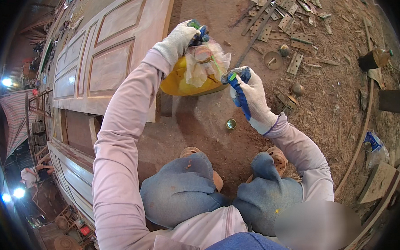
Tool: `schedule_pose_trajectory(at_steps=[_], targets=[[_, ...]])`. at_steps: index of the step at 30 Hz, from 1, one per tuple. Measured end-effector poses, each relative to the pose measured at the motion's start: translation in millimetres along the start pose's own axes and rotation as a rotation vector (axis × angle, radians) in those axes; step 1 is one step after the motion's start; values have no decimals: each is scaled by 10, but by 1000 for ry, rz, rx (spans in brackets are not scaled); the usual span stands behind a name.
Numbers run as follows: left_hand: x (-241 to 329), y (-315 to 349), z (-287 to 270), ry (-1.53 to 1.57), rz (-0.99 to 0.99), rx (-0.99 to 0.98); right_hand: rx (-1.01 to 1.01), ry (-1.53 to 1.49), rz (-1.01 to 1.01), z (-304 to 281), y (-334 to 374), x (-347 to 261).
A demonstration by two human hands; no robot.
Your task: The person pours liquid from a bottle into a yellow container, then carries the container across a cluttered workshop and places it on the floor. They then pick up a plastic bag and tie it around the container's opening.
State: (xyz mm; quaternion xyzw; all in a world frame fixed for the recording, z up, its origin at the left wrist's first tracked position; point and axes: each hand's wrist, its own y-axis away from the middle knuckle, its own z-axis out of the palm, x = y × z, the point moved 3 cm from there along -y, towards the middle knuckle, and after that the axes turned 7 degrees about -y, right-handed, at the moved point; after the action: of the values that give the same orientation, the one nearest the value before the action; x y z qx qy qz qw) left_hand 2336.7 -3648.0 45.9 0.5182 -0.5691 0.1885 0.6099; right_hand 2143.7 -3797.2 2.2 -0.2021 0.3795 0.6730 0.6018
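Note:
Both my hands wear white knit gloves with blue coated fingers, stained dark at the tips. My left hand is closed beside the far rim of a yellow tub; a bit of green shows at its fingers, too small to name. Lying over the tub is a crumpled clear plastic bag, with a thin green strip at it. To the right of the tub my right hand pinches something small with a bright green part, its kind unclear. On the ground below sits a small round green lid or tin.
Panelled wooden doors lie at the left. Metal hinges, long flat bars and round door knobs are scattered over the dirt and wood shavings at the right. A dark bottle and a plastic bag lie farther right.

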Motion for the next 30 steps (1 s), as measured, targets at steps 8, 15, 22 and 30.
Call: schedule_pose_trajectory(at_steps=[8, 15, 22, 30], targets=[[31, -13, -71, -57, 50, -280, -92, 2, 10, 17, -9, -32], [360, 133, 81, -487, 315, -322, -149, -46, -354, 104, -20, -536], [371, 67, 72, -520, 237, -392, 48, 963, -761, -183, -151, -419], [266, 44, -82, -452, 266, -540, -224, 1224, -1182, 179, -322, -482]])
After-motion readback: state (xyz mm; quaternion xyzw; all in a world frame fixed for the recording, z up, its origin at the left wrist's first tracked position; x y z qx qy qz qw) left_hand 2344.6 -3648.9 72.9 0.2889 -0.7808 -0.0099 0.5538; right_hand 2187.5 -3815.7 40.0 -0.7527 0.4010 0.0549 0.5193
